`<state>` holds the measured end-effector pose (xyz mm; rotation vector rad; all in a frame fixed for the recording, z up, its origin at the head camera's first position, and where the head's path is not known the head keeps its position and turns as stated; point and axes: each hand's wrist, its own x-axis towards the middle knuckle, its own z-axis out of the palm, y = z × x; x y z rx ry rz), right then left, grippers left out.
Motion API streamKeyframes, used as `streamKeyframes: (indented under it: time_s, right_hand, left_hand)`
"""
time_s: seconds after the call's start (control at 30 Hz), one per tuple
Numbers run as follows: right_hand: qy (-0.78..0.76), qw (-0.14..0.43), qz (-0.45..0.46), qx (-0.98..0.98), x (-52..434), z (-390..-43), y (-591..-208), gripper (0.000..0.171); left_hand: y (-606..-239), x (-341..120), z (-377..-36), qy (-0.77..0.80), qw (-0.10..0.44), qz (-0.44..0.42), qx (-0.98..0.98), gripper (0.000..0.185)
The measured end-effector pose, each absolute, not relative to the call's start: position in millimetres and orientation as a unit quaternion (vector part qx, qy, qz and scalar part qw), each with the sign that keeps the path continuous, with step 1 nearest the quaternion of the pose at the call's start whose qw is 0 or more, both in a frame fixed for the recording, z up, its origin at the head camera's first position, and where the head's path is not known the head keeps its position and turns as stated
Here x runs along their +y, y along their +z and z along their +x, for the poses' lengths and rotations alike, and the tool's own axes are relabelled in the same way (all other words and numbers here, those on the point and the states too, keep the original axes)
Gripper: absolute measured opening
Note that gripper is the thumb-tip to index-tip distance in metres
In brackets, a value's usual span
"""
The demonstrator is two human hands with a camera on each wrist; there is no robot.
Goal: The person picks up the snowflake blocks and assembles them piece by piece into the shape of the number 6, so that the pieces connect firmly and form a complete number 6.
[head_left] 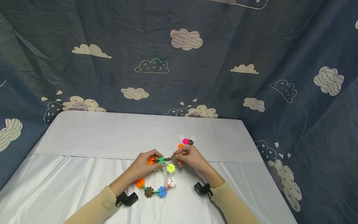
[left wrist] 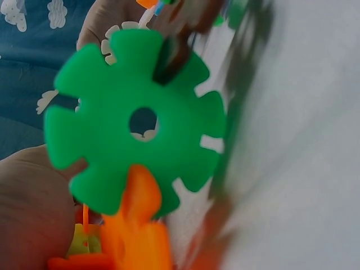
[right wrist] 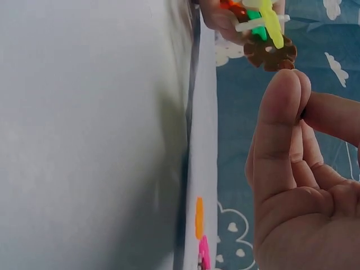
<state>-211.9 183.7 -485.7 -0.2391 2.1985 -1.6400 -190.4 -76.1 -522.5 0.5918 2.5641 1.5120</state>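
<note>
A chain of notched plastic discs hangs together in a loop between the hands. My left hand (head_left: 145, 164) grips it at the upper left, by an orange disc and a green disc (left wrist: 101, 129). The thumb and index finger of my right hand (head_left: 190, 158) pinch the edge of a brown piece at the chain's upper right end, mostly hidden by the fingertips; a brown disc (right wrist: 261, 55) shows just beyond them. Below hang a yellow disc (head_left: 171, 168), a white disc (head_left: 172, 181), a blue disc (head_left: 162, 192), another brown disc (head_left: 149, 192) and an orange disc (head_left: 140, 183).
Past the right hand lies a small group of loose discs, among them a pink disc (head_left: 185, 141) and white ones. A white cloth (head_left: 84, 133) covers the table. Behind it hangs a dark blue curtain (head_left: 117, 40) with cloud prints.
</note>
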Motion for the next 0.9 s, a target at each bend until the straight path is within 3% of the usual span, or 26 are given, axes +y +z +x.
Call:
streamKeyframes:
  time_s: [0.57,0.77,0.9]
  right_hand:
    - [-0.610,0.176,-0.072,0.769,170,-205,-492,0.015]
    - [-0.583,0.195,-0.095,0.783,176,-209,-491,0.023]
    - [-0.563,0.177,-0.089,0.802,189,-216,-488,0.032]
  left_hand:
    - [-520,-76,-189,0.486,0.035,0.201,0.850,0.028]
    - [-519,-75,-189,0.479,0.038,0.197,0.855,0.029]
    - [-518,-76,-189,0.479,0.043,0.196,0.854,0.030]
